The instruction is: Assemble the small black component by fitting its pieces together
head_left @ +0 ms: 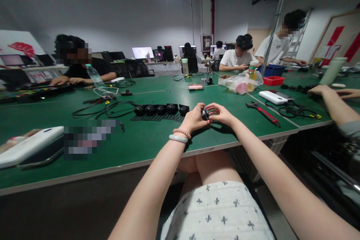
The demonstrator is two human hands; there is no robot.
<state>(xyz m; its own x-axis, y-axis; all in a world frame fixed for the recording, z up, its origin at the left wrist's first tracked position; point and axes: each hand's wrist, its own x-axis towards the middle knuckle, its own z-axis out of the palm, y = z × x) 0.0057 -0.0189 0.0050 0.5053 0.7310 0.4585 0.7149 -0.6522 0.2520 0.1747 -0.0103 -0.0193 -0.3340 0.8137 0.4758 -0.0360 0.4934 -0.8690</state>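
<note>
Two Hands Meet in Front of the Body

I can see both bare forearms reaching forward and slanting inward: the left forearm (150,185), the right forearm (267,165). The left hand (194,118) curls inward, in a closed grip. Facing it, the right hand (222,114) arches, its bent fingers (214,108) close to the left's fingertips (201,105).

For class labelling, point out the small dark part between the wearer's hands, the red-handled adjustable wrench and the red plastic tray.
Small dark part (205,114): head view, visible middle.
Red-handled adjustable wrench (264,113): head view, handle.
Red plastic tray (273,82): head view, front wall.
</note>
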